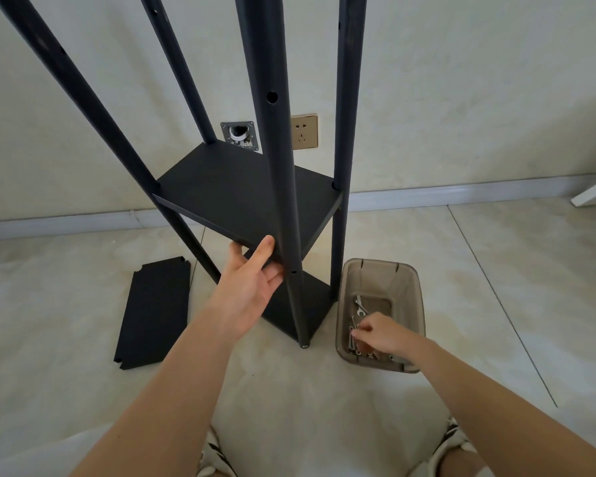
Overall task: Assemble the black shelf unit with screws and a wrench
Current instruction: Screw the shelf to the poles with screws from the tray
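Two hands over pale tiled floor (496, 270), left hand (252, 287) gripping shelf (227, 191), right hand (382, 333) pinching screws (353, 340)

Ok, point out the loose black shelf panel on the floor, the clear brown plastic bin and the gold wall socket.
Loose black shelf panel (154, 315), head view, centre.
Clear brown plastic bin (414, 297), head view, right wall.
Gold wall socket (305, 131), head view, faceplate.

Gold wall socket (304, 131) beside an uncovered wall box (239, 135).

Black shelf unit (241, 191) stands upright (loose panel (155, 313) beside it).
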